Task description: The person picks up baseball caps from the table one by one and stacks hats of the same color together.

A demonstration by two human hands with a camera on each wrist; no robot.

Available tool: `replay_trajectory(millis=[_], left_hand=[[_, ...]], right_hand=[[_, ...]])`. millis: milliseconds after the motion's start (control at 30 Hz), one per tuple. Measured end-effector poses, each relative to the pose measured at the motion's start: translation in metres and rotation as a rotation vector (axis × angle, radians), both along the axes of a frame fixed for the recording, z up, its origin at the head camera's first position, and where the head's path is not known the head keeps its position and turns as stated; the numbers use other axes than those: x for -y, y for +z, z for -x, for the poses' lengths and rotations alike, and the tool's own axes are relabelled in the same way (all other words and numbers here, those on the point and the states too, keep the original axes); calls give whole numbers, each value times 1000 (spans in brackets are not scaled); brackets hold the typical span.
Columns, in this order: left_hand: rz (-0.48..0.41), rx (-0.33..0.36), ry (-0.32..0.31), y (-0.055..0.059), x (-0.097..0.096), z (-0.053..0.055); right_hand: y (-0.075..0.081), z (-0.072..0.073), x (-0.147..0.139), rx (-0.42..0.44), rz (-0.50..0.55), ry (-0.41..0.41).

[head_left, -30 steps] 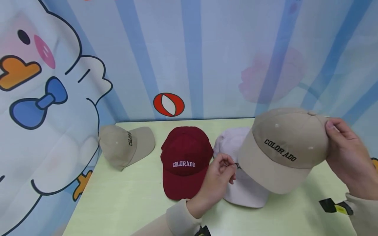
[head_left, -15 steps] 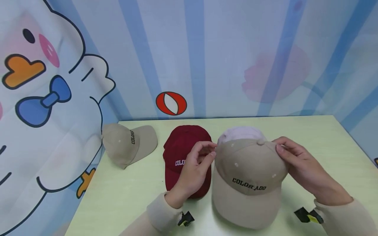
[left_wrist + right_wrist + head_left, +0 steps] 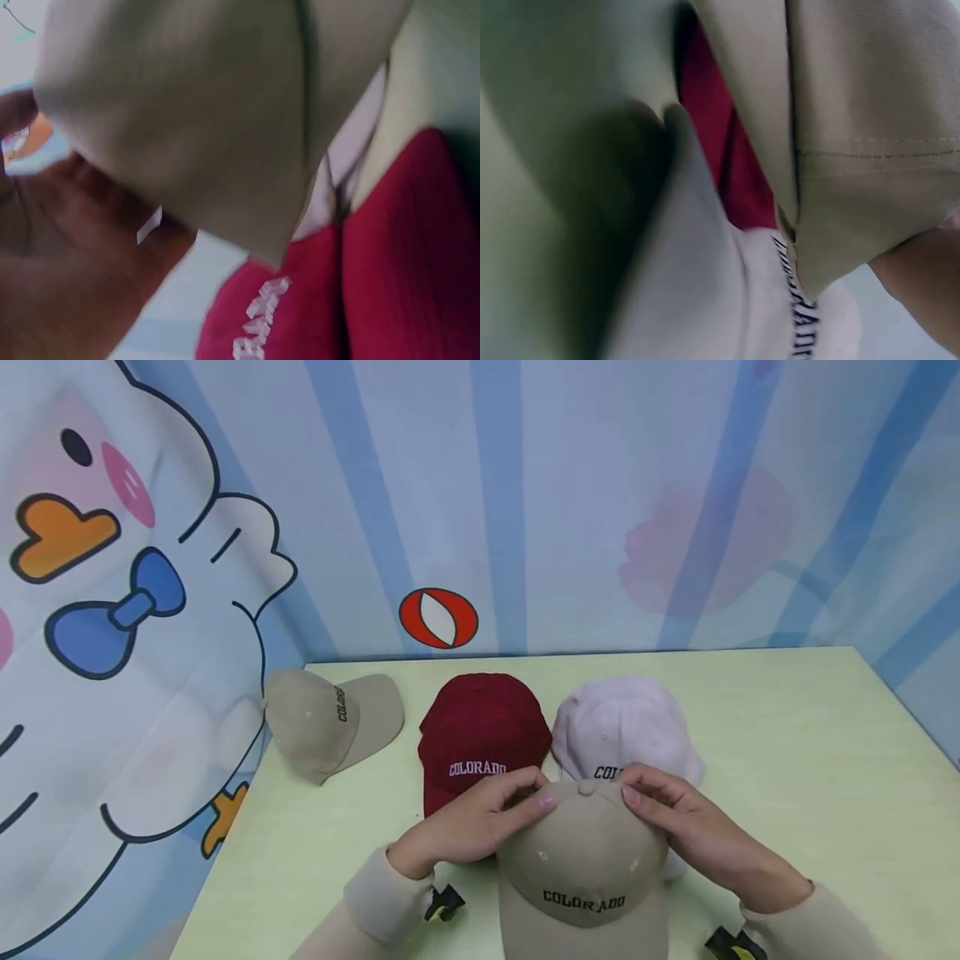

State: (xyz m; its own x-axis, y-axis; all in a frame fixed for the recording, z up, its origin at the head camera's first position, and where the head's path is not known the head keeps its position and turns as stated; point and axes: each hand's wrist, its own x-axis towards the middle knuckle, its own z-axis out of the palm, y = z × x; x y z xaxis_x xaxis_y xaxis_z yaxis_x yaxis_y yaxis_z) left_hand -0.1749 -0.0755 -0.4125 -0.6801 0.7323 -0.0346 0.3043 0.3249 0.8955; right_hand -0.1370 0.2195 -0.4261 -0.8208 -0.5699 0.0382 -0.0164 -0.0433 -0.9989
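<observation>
A khaki baseball cap [image 3: 585,852] lettered COLORADO hangs above the table's near part, brim toward me. My left hand [image 3: 480,818] pinches the back left of its crown, thumb on top. At the back right, my right hand [image 3: 705,835] grips it the same way. In the left wrist view the khaki cloth [image 3: 187,112] fills the top beside the left palm. A maroon cap [image 3: 483,718] and a pale lilac-white cap [image 3: 626,727] lie behind it, both partly covered by the held cap and hands.
A second khaki cap [image 3: 315,722] lies on its own at the far left, brim pointing right. The pale green table [image 3: 795,735] ends at a printed cloth backdrop [image 3: 570,510] at the back and left.
The khaki cap has come from the right, down and left toward me, uncovering much of the pale cap. First only my right hand held it; now my left hand has taken hold too.
</observation>
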Motion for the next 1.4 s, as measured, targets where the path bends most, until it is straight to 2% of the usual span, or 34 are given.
replay_trajectory(millis=[133,233,367,467,733,833,1067,1400], left_hand=[[46,42,-159,-7,8,3],[74,77,-243,-12,12,4],[93,118,-311,-17,15,5],[102,151,-355,-18,17,5],[122,142,-449,-22,18,6],[143,139,-426,-27,18,8],[149,137,-302,-36,19,14],[149,129,-218,-40,20,20]], right_hand=[[-11,-7,7,54,-22,9],[-19,-11,9,89,-23,51],[-29,-16,11,129,-19,97],[-30,-20,12,145,-54,106],[-21,-23,5,59,-137,219],[-23,-20,7,65,-204,194],[-25,-11,13,76,-347,48],[-24,0,18,33,-411,-59]])
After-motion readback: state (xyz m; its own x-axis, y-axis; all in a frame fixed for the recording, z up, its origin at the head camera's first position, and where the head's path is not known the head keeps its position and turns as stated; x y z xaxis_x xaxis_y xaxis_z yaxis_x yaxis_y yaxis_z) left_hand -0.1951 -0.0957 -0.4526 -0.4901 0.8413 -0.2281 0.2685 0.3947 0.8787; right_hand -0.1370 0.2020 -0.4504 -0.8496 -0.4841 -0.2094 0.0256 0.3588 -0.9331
